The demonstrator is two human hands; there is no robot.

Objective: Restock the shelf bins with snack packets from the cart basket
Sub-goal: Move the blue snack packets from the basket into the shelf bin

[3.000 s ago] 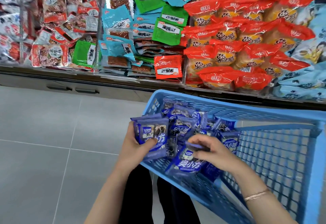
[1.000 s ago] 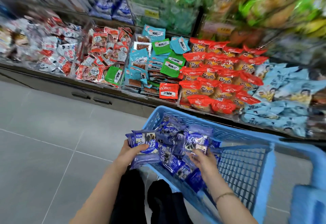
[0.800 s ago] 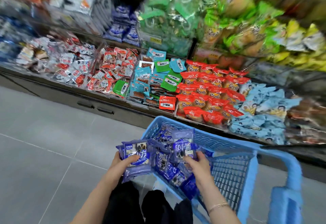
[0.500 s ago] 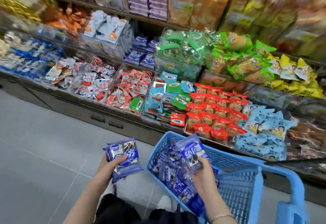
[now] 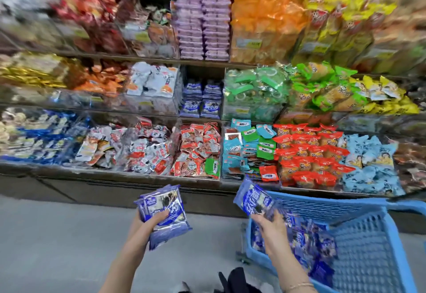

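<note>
My left hand grips a stack of blue-purple snack packets, held over the grey floor left of the cart. My right hand holds one more blue packet, lifted above the near left corner of the blue cart basket. Several matching packets lie loose inside the basket. On the middle shelf, a narrow bin holds the same blue packets in two short piles, with dark empty room above them.
Three shelf tiers of mixed snack bins fill the view ahead: red packets, light blue packets, green bags, lilac stacks. A dark shelf base runs along the grey tiled floor. My dark clothing shows at the bottom.
The view has tilted up, showing the higher shelves. Both hands have lifted out of the basket, the left one moving left over the floor with its stack, the right one raising a single packet.
</note>
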